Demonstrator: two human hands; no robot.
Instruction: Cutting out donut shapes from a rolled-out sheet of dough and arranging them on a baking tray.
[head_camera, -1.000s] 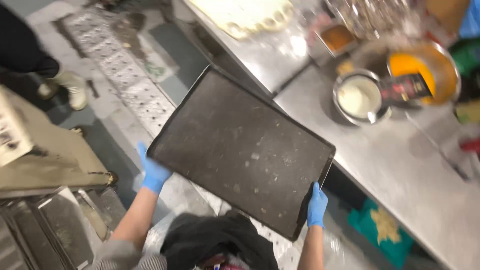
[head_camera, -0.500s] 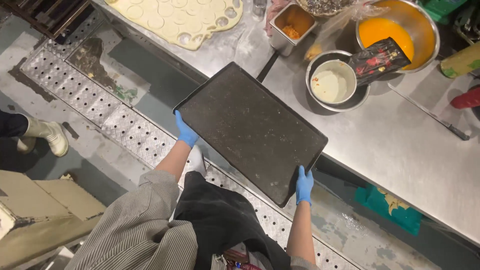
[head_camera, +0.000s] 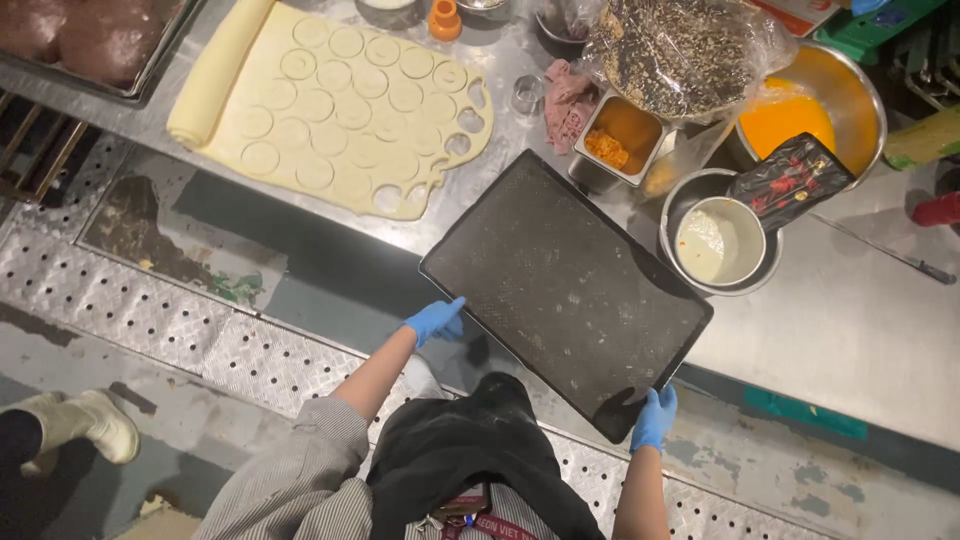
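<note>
You hold the dark rectangular metal baking tray (head_camera: 566, 290) by its near corners, its far half over the steel surface (head_camera: 850, 330) and its near half hanging past the edge above the floor. Your left hand (head_camera: 435, 320), in a blue glove, is closed on the corner at about eight o'clock; your right hand (head_camera: 654, 418), gloved the same, clamps the corner at about five o'clock. Keep the tray level and both holds firm. At eleven o'clock lies the pale rolled dough sheet with round cut-outs (head_camera: 345, 110), apart from the tray. At two o'clock the steel bowl of whitish liquid (head_camera: 720, 245) sits just beside the tray's edge, and the small rectangular steel tub of orange paste (head_camera: 615, 140) is near its far corner; I judge these the likeliest to be knocked, so mind that side.
</note>
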